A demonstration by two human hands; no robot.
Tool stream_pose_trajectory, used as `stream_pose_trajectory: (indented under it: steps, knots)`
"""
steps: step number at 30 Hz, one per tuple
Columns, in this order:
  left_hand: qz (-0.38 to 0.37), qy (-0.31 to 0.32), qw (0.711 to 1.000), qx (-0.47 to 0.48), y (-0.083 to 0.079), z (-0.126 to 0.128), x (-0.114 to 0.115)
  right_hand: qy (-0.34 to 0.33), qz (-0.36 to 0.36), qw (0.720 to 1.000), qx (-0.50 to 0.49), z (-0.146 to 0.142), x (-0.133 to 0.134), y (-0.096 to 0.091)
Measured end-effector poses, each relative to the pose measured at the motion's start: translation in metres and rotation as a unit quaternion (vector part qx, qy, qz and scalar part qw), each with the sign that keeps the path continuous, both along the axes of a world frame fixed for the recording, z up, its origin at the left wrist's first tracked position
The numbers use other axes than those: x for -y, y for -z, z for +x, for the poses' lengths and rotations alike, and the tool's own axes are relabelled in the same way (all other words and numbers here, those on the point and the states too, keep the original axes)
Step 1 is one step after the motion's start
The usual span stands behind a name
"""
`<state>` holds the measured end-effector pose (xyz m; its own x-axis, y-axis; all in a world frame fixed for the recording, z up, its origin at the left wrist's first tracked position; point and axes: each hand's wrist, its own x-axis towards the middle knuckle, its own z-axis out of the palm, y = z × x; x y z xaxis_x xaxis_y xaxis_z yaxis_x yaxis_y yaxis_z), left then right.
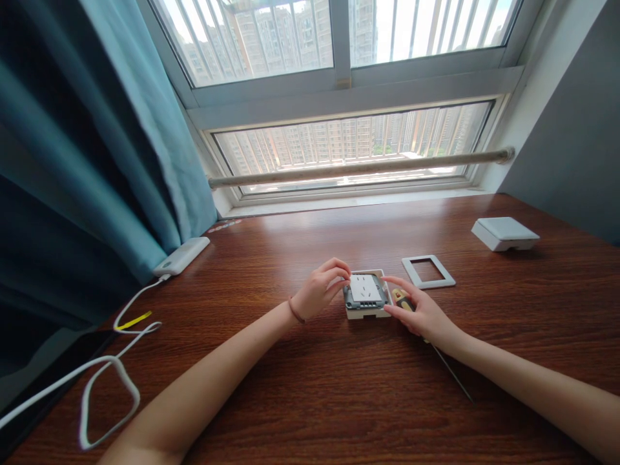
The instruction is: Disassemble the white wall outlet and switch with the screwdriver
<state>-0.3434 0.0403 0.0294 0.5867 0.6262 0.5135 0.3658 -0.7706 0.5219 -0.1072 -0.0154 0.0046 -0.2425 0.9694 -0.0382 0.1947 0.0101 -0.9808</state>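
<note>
Forearms (pixel 208 381) are reaching past the screwdriver (pixel 403 301), the right hand (pixel 429 318) spreading at the socket's (pixel 364 288) 3 o'clock, the left hand (pixel 323 289) bunching at its 9 o'clock; whether either is gripping anything, I cannot tell. Between them the socket is sitting in its base (pixel 356 314), seemingly being worked by its edges, the next move likely calling for even pressure.

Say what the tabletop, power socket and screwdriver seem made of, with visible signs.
Tabletop: wood or wood-look laminate, with a sheen; reddish-brown grain shows, window light reflects.
Power socket: face probably smooth white plastic, by its even colour and dark slots.
Screwdriver: shaft likely metal, thin, straight and grey; yellow-and-black handle perhaps plastic.
</note>
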Motion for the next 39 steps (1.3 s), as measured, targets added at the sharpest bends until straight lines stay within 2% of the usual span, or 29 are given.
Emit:
stream_pose_trajectory:
  steps: [6,11,15,19,22,25,29,39]
  knots:
    - [-0.004,-0.007,1.0,0.03,-0.003,0.002,0.002,0.018,0.04,0.998,0.04,0.0,0.001,-0.001]
    - [-0.024,-0.058,0.995,0.078,-0.013,-0.009,-0.012,0.016,0.035,0.998,0.045,0.001,-0.001,0.003]
    - [-0.101,-0.108,0.984,0.099,-0.012,-0.049,-0.047,0.003,0.014,0.999,0.034,0.002,-0.001,0.006]
    - [-0.151,-0.156,0.974,0.067,0.006,-0.109,-0.081,-0.001,0.009,1.0,0.029,0.003,-0.002,0.008]
    - [-0.163,-0.184,0.968,0.053,0.022,-0.144,-0.094,-0.006,0.015,0.999,0.032,0.003,-0.002,0.011]
    - [-0.171,-0.202,0.964,0.031,0.033,-0.165,-0.099,-0.009,0.017,0.999,0.037,0.003,-0.002,0.012]
    - [-0.179,-0.203,0.963,-0.009,0.038,-0.173,-0.101,-0.006,0.023,0.999,0.04,0.003,-0.001,0.011]
    - [-0.151,-0.191,0.969,-0.05,0.039,-0.166,-0.098,-0.011,0.021,0.999,0.034,0.002,0.0,0.008]
